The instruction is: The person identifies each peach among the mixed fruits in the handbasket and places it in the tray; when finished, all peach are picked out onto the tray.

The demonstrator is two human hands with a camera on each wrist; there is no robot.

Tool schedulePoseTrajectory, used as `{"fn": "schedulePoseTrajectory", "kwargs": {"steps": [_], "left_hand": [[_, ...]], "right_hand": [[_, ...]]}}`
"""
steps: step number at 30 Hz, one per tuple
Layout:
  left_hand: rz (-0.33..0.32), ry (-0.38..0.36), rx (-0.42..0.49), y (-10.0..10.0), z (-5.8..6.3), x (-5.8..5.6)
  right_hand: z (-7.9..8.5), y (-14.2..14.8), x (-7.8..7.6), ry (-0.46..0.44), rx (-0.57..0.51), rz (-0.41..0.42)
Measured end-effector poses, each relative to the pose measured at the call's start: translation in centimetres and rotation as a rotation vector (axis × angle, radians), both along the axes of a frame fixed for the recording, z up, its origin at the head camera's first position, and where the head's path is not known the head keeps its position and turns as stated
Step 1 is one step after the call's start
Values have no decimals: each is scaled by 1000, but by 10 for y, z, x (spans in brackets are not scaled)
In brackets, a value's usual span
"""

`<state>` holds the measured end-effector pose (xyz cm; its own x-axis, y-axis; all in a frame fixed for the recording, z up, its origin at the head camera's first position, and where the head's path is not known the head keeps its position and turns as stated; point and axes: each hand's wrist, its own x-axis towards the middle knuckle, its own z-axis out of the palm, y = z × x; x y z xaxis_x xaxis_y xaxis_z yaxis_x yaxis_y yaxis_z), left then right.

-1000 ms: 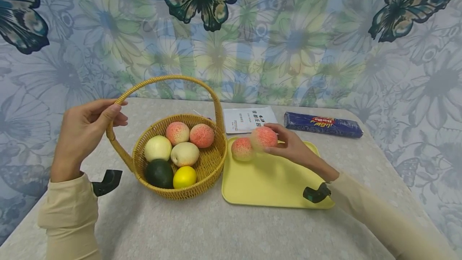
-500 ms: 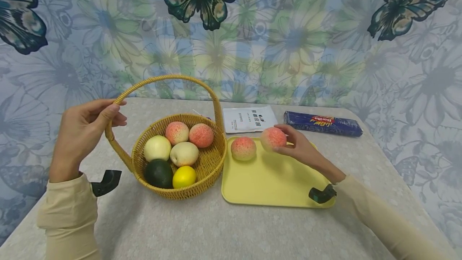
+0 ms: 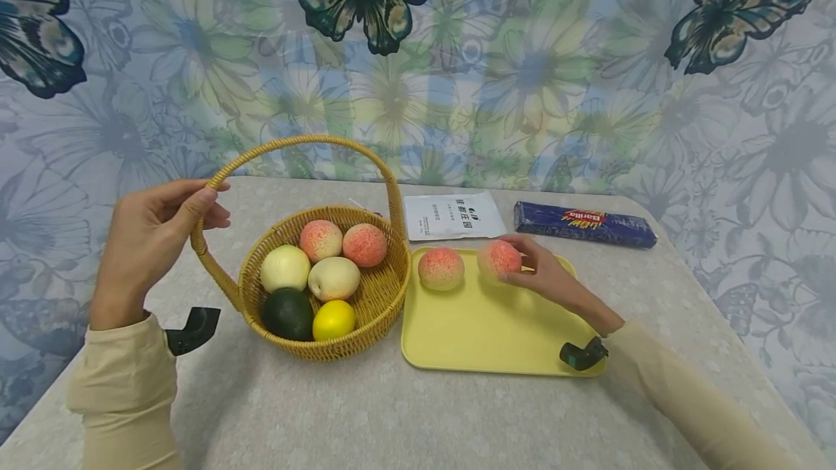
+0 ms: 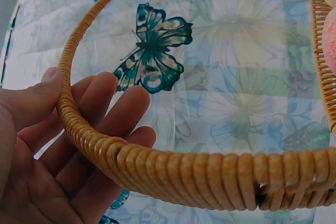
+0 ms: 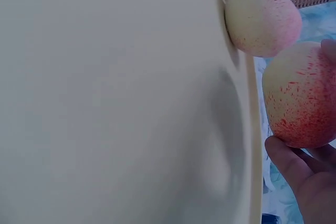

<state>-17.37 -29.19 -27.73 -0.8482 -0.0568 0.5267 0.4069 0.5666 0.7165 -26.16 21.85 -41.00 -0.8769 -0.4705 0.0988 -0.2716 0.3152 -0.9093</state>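
Note:
My left hand point(image 3: 153, 234) grips the left side of the handle point(image 3: 300, 141) of a wicker basket point(image 3: 385, 310), thumb on the near side and fingers behind, as the left wrist view shows. Inside the basket lie two reddish peaches point(image 3: 366, 245), two pale round fruits point(image 3: 285, 268), a dark green avocado-like fruit point(image 3: 287, 314) and a yellow lemon-like fruit point(image 3: 334, 320). In my right hand point(image 3: 548, 278) is a peach point(image 3: 499, 261), pinched between thumb and fingers over the back of the yellow tray point(image 3: 483, 332). Another peach point(image 3: 441, 269) rests at the tray's back left corner.
Behind the tray lies a white printed packet point(image 3: 453, 216). A dark blue Barilla pasta box point(image 3: 584, 224) sits at the back right of the table point(image 3: 418, 419). A patterned butterfly cloth point(image 3: 457, 93) hangs behind the table's far edge.
My right hand has moved right with its peach, away from the peach on the tray, then slightly down. The left hand and the basket have stayed in place.

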Motion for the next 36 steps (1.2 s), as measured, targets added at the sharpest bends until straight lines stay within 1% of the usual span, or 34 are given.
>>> {"fn": "schedulePoseTrajectory", "kwargs": {"steps": [7,16,23,31,36], "left_hand": [[-9,4,1,0,0,-1],[-8,-6,6,0,1,-1],[-19,-3,12,1,1,0],[-2,6,3,1,-2,3],[0,8,7,2,-4,5]], "right_hand": [[-8,1,-1,-36,47,-6],[-12,0,-1,-26,57,3],[-18,0,0,-17,90,-20],[-23,2,2,-23,85,-37],[-24,3,3,-48,58,-19]]}}
